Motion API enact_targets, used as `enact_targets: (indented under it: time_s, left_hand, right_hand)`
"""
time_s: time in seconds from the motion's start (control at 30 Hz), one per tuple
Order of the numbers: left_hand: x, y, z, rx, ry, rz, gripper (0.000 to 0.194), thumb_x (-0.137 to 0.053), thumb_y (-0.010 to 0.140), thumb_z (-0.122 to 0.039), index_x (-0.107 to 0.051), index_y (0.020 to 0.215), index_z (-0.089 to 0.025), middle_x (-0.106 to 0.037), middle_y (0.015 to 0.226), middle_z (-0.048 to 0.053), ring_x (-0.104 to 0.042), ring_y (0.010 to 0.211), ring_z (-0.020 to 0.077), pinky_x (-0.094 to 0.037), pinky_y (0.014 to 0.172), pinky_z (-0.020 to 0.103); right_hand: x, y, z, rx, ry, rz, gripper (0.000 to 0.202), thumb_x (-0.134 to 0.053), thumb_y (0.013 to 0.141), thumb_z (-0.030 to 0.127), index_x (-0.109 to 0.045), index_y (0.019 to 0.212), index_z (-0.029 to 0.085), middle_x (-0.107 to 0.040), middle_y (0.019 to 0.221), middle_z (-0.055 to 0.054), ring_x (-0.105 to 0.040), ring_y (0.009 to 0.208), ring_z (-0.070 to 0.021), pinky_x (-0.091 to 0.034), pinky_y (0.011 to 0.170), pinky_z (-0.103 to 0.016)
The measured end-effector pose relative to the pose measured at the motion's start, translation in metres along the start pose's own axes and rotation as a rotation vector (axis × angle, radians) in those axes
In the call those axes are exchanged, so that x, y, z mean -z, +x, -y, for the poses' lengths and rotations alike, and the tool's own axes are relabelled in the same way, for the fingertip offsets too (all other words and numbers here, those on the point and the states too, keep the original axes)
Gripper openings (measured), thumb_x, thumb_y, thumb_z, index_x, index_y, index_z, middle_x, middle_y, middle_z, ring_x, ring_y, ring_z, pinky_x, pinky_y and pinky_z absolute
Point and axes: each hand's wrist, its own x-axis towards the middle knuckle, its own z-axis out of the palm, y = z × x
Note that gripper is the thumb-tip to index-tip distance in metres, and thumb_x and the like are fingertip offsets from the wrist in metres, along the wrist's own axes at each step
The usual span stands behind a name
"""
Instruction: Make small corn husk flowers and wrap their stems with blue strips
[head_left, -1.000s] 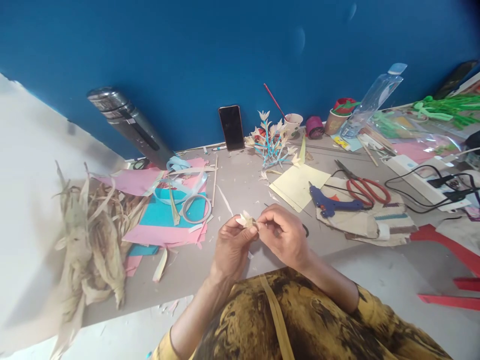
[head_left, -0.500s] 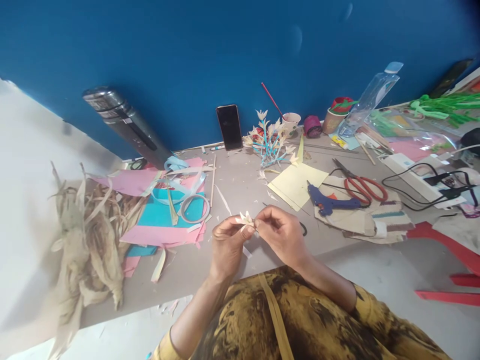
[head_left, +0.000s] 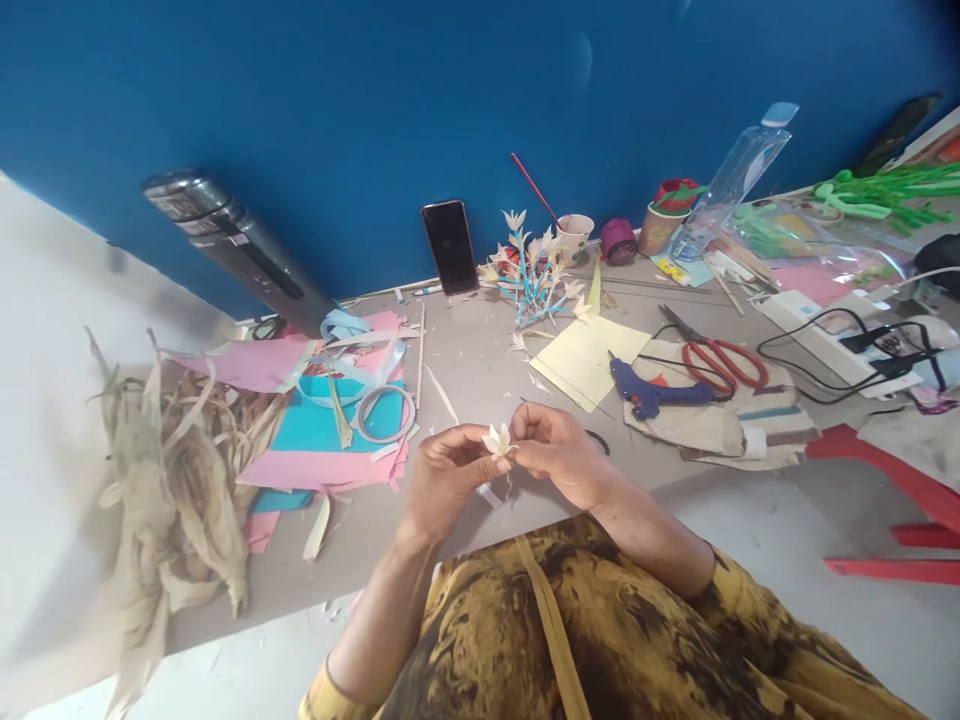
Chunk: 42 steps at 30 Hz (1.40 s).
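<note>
A small cream-white flower (head_left: pixel 498 441) sits directly between the person's two hands, above the near part of the grey tabletop (head_left: pixel 480 365), with neither hand clearly nearer. Its long axis runs roughly upright in the view: pointed petals open upward and away from the wearer, while a thin, crinkled strand (head_left: pixel 510 487) hangs below towards the patterned yellow-and-black garment (head_left: pixel 637 620). Whether that strand is joined to the flower's base cannot be made out behind the fingertips. The left hand (head_left: pixel 448 480) has thumb and forefinger closed on the flower from its left side, the thumb tip just under the petals. The right hand (head_left: pixel 566 455) comes in from the other side, its fingers bent and their tips at the base; whether they pinch it or only touch it cannot be told. The petals look slender, pale and stiff, like dried husk or paper. Beyond the hands, similar pale blooms stand on a blue-stemmed flower arrangement (head_left: pixel 531 282), and a blue glue gun (head_left: pixel 656 390) lies off to the right, near red-handled scissors (head_left: pixel 724 365).
</note>
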Motion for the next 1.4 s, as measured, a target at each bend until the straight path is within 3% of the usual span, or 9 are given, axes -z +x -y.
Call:
enact_targets:
  time_s: [0.27, 0.47, 0.67, 0.8, 1.0, 1.23, 1.4]
  left_hand:
    - [-0.010, -0.003, -0.002, -0.130, -0.029, -0.062, 0.014, -0.089, 0.064, -0.016, -0.077, 0.070, -0.019, -0.062, 0.075, 0.000, -0.057, 0.069, 0.0112, -0.047, 0.066, 0.024]
    - [-0.014, -0.001, 0.001, -0.117, -0.125, 0.003, 0.013, -0.087, 0.066, -0.018, -0.074, 0.069, -0.020, -0.058, 0.073, -0.001, -0.054, 0.068, 0.0117, -0.045, 0.066, 0.026]
    - [-0.013, 0.008, -0.002, -0.084, -0.118, -0.024, 0.016, -0.086, 0.069, -0.023, -0.072, 0.069, -0.017, -0.053, 0.072, -0.001, -0.048, 0.068, 0.0110, -0.040, 0.066, 0.025]
    - [-0.014, 0.013, -0.005, -0.083, -0.133, 0.005, 0.021, -0.083, 0.073, -0.030, -0.069, 0.067, -0.016, -0.047, 0.069, -0.002, -0.043, 0.064, 0.0106, -0.037, 0.063, 0.026]
    - [-0.012, 0.016, -0.007, -0.097, -0.066, -0.036, 0.026, -0.074, 0.082, -0.040, -0.066, 0.075, -0.016, -0.047, 0.065, -0.001, -0.043, 0.065, 0.0132, -0.038, 0.066, 0.026]
    - [-0.010, 0.013, -0.019, -0.276, 0.131, -0.123, 0.016, -0.066, 0.090, -0.032, -0.070, 0.080, -0.020, -0.052, 0.086, 0.002, -0.049, 0.080, 0.0155, -0.040, 0.075, 0.025]
    - [-0.013, 0.009, -0.024, -0.318, 0.177, -0.121, 0.019, -0.066, 0.090, -0.035, -0.074, 0.080, -0.021, -0.051, 0.087, 0.003, -0.050, 0.082, 0.0175, -0.041, 0.077, 0.027]
  right_hand:
    - [0.000, -0.004, -0.003, 0.201, -0.072, -0.039, 0.028, -0.078, 0.072, 0.026, -0.052, 0.068, 0.019, -0.054, 0.064, 0.005, -0.044, 0.056, -0.0083, -0.031, 0.052, -0.022]
    - [0.001, -0.003, -0.003, 0.144, 0.098, 0.127, 0.028, -0.079, 0.075, 0.035, -0.056, 0.077, 0.019, -0.053, 0.065, 0.005, -0.041, 0.051, -0.0073, -0.030, 0.049, -0.021]
    - [-0.004, -0.003, 0.016, 0.309, -0.221, -0.058, 0.016, -0.073, 0.077, 0.025, -0.058, 0.076, 0.018, -0.055, 0.063, 0.004, -0.047, 0.055, -0.0091, -0.036, 0.052, -0.022]
    - [-0.005, 0.005, 0.023, 0.285, -0.196, 0.020, 0.017, -0.072, 0.078, 0.027, -0.058, 0.077, 0.019, -0.055, 0.063, 0.004, -0.051, 0.055, -0.0099, -0.039, 0.054, -0.023]
    - [-0.010, 0.015, 0.024, 0.278, -0.138, 0.035, 0.023, -0.074, 0.081, 0.035, -0.056, 0.079, 0.019, -0.065, 0.066, 0.000, -0.064, 0.061, -0.0151, -0.045, 0.058, -0.025]
    - [-0.011, 0.017, 0.018, 0.307, -0.288, -0.009, 0.024, -0.076, 0.078, 0.039, -0.064, 0.080, 0.018, -0.062, 0.071, 0.000, -0.050, 0.059, -0.0110, -0.040, 0.055, -0.023]
    - [-0.013, 0.017, 0.015, 0.310, -0.305, -0.037, 0.027, -0.076, 0.079, 0.043, -0.067, 0.081, 0.018, -0.060, 0.069, 0.000, -0.051, 0.063, -0.0126, -0.042, 0.059, -0.024]
